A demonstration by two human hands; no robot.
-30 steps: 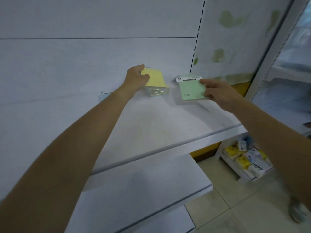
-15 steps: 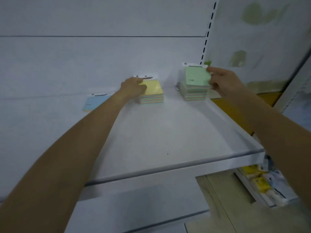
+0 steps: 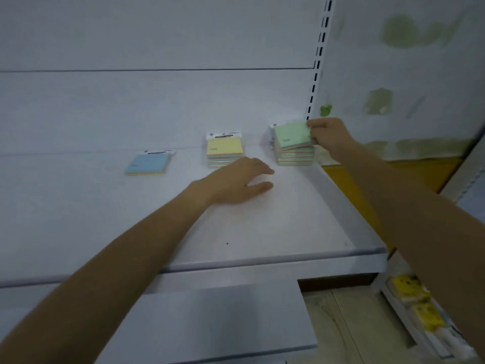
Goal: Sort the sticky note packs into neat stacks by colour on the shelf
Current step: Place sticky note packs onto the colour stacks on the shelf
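Right of frame centre, the right hand (image 3: 329, 136) is pinching the top green pack (image 3: 292, 136) by its right edge, tilting it over the green stack (image 3: 295, 157) on the shelf (image 3: 262, 227). The left hand (image 3: 241, 181) is lying open and empty at frame centre. The pack is probably light, stiff and film-slick, so grip it by opposite edges.

A white shelf (image 3: 262, 232) juts from a white back panel (image 3: 157, 35) crossed by one thin dark seam (image 3: 157, 70). A slotted upright (image 3: 318, 64) ends the panel at the right. Beyond it is a pale wall (image 3: 433, 74) with blurred green blotches (image 3: 404, 30) and a yellow band (image 3: 441, 172). Below are a lower shelf (image 3: 223, 311), beige floor tiles (image 3: 341, 324) and a low rack (image 3: 388, 295) of yellow packets (image 3: 409, 285). The light is dim and bluish
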